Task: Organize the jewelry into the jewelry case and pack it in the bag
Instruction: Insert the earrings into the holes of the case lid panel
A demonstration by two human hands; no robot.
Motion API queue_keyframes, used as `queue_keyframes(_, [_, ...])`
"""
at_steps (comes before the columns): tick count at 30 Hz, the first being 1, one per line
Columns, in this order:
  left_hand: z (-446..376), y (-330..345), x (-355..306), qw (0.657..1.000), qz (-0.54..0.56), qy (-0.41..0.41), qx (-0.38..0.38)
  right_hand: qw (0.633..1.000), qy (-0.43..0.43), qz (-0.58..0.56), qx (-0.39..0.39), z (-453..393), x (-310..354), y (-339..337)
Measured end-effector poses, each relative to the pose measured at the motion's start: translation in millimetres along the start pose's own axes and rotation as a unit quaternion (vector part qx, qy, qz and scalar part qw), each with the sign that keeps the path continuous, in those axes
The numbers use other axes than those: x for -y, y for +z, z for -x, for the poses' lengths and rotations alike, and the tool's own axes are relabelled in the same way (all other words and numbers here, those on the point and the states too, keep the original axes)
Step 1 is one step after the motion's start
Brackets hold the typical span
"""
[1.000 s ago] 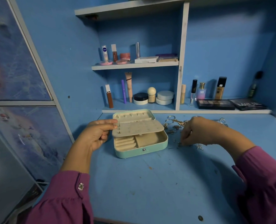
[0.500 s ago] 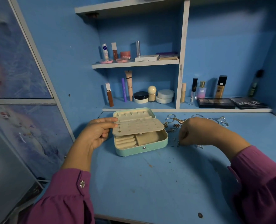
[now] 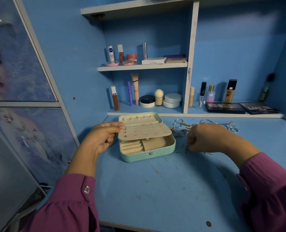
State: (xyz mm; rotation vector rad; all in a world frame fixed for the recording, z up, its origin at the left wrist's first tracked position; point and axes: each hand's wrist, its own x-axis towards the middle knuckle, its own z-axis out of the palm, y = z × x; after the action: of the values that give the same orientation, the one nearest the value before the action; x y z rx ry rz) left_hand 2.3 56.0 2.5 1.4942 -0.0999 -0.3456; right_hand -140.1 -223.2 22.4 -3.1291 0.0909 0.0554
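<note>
A mint-green jewelry case [image 3: 148,154] lies open on the blue desk, with cream compartments inside. Its perforated cream earring panel [image 3: 144,131] is folded out level over the tray, with a few studs stuck near its left edge. My left hand [image 3: 102,138] grips that left edge, fingers on top. To the right of the case, my right hand [image 3: 205,137] is curled with its fingertips down, pinching a small jewelry piece [image 3: 186,149] on the desk. Loose rings and gold pieces [image 3: 182,127] lie behind and around that hand, partly hidden by it. No bag is in view.
Shelves behind the desk [image 3: 155,190] hold cosmetics: tubes, jars, a perfume bottle [image 3: 210,94] and two dark palettes [image 3: 225,108]. A picture-covered cabinet door [image 3: 21,81] stands at the left. Small specks dot the desk surface.
Both hands have stayed almost in place. My right hand's fingertips have drawn slightly closer to the case over the small pieces on the desk.
</note>
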Motion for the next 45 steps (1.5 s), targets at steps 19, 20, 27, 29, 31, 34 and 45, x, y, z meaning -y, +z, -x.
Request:
queue_keyframes(19, [-0.5,0.7,-0.1,1.0,0.005,-0.003,0.004,1.0,0.011,0.004,0.008,-0.9,-0.9,1.5])
queue_keyframes(20, [-0.7,0.3,0.0,1.0,0.005,-0.003,0.004,1.0,0.012,0.004,0.011,-1.1,-0.9,1.5])
queue_keyframes(27, [-0.9,-0.2,-0.2,1.0,0.008,-0.007,0.005,1.0,0.012,-0.013,0.0,0.1,-0.2,-0.1])
queue_keyframes(29, [-0.4,0.3,-0.6,1.0,0.009,-0.007,0.006,1.0,0.011,-0.019,-0.015,0.4,1.0,0.2])
queue_keyframes(31, [0.1,0.4,-0.8,1.0,0.01,-0.008,0.007,0.999,0.009,-0.026,-0.025,0.3,2.0,0.9])
queue_keyframes(34, [0.5,0.3,-1.0,1.0,0.011,-0.008,0.007,0.999,0.009,-0.04,-0.034,-0.2,1.9,1.2])
queue_keyframes(45, [-0.3,-0.5,-0.7,1.0,0.005,-0.007,0.011,0.984,-0.006,-0.145,-0.102,-13.4,14.0,-31.0])
